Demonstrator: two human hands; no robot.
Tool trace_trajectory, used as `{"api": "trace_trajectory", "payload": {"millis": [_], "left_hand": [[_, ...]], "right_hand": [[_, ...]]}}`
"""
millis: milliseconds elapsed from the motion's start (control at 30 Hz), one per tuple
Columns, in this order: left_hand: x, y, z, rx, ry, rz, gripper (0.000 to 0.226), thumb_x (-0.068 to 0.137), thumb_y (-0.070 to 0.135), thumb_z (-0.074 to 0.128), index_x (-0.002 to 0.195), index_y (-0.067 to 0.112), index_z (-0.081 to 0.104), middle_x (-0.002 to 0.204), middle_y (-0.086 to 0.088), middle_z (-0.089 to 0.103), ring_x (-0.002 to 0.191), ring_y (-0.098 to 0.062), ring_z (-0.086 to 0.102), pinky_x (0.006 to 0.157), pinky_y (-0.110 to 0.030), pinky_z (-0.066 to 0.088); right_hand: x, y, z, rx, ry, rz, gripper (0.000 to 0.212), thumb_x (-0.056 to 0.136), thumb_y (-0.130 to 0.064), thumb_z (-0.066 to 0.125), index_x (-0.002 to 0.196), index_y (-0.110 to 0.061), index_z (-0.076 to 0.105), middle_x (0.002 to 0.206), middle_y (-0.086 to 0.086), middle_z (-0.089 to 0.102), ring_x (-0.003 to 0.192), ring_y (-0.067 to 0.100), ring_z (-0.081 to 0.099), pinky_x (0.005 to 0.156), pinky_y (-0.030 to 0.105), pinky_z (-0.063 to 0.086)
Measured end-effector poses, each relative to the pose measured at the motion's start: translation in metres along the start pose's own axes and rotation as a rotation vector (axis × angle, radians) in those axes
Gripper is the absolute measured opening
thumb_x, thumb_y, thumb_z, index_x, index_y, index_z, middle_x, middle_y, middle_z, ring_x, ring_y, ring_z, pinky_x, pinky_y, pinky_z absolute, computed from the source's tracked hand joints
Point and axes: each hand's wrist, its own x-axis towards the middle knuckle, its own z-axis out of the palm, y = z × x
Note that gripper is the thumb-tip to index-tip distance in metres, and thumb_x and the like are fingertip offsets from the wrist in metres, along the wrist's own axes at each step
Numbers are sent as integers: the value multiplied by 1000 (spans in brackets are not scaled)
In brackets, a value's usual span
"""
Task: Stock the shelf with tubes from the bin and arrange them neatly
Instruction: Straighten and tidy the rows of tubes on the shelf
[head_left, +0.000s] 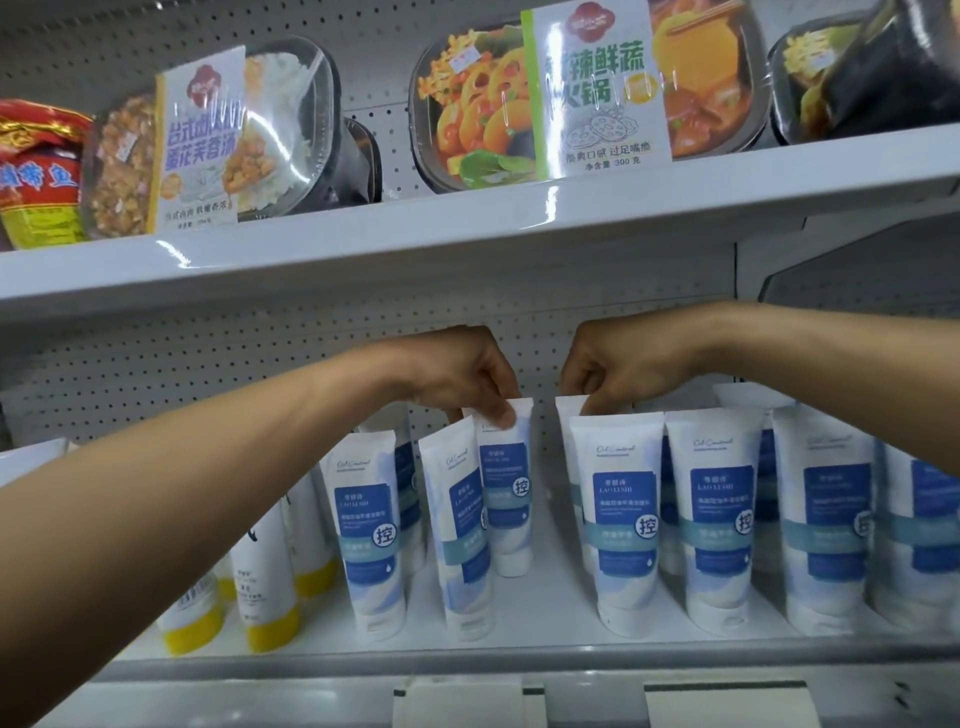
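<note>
White tubes with blue labels stand cap-down in rows on the lower shelf (519, 631). My left hand (462, 376) pinches the top seal of a back-row tube (506, 486) near the middle. My right hand (623, 369) pinches the top of another back-row tube (571, 457), mostly hidden behind a front tube (621, 519). A gap lies between the two held tubes. A front tube (460, 525) leans right in front of the left-held one. The bin is out of view.
White tubes with yellow caps (265, 582) stand at the shelf's left. The upper shelf (467, 234) carries boxed ready meals (582, 98) just above my hands. More blue-label tubes (826, 519) fill the right side. A pegboard back wall (156, 374) closes the rear.
</note>
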Motion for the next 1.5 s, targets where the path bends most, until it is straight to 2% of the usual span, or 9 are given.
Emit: {"api": "trace_trajectory", "payload": {"millis": [100,567,700,800,900,1067,1200,1300,1500], "left_hand": [[2,3,2,-51,-16,22,18,86,19,71,103,14,73,99,3,76,89,-10,72,82,-30,58],[6,12,7,-84,-24,36,16,88,19,69,102,15,74,97,3,76,91,-16,72,72,-22,58],[-1,12,6,-48,-7,19,20,87,24,71,106,19,72,95,6,76,91,-13,71,83,-29,57],[-20,16,0,82,186,51,28,89,34,66,116,26,67,107,12,70,95,-2,65,91,-23,51],[-52,26,-4,135,399,20,31,91,45,57,112,24,67,105,10,69,83,4,61,76,-18,50],[-84,43,2,231,275,-225,40,83,59,57,97,23,72,79,7,74,62,-3,69,70,-29,59],[-82,41,13,208,128,-335,33,82,45,70,99,16,72,80,5,76,60,-6,71,67,-28,61],[-78,34,20,156,126,-310,19,84,32,72,94,16,72,82,3,76,60,-8,72,64,-28,61],[-72,28,25,-86,140,-110,17,85,21,73,101,15,74,89,4,77,80,-16,74,76,-36,61]], "right_hand": [[0,0,1,2,5,-3,17,88,-25,68,101,-16,74,95,-6,76,86,8,71,84,30,59],[-5,-5,2,-19,23,18,16,88,-26,67,98,-14,73,97,-3,75,92,13,69,90,36,56],[-8,-5,1,-32,58,23,21,90,-31,65,106,-19,70,101,-8,72,94,8,67,92,32,54],[-16,-2,-4,-25,271,-45,20,90,-31,63,107,-22,69,100,-12,69,93,6,64,88,28,53],[-27,-1,-8,45,395,-118,21,88,-39,60,91,-21,71,86,-6,71,81,12,67,81,33,54],[-45,-16,-1,42,120,-87,43,76,-62,57,94,-26,71,89,-11,74,83,4,69,82,30,56],[-48,-26,9,-12,-7,-26,27,83,-49,66,103,-32,68,94,-17,73,82,2,70,78,26,58],[-46,-26,17,-28,-18,-7,10,85,-39,68,91,-31,65,89,-14,73,78,6,71,74,31,60],[-43,-23,22,16,-1,-16,12,86,-33,69,79,-28,61,82,-11,72,76,11,71,72,36,60]]}}
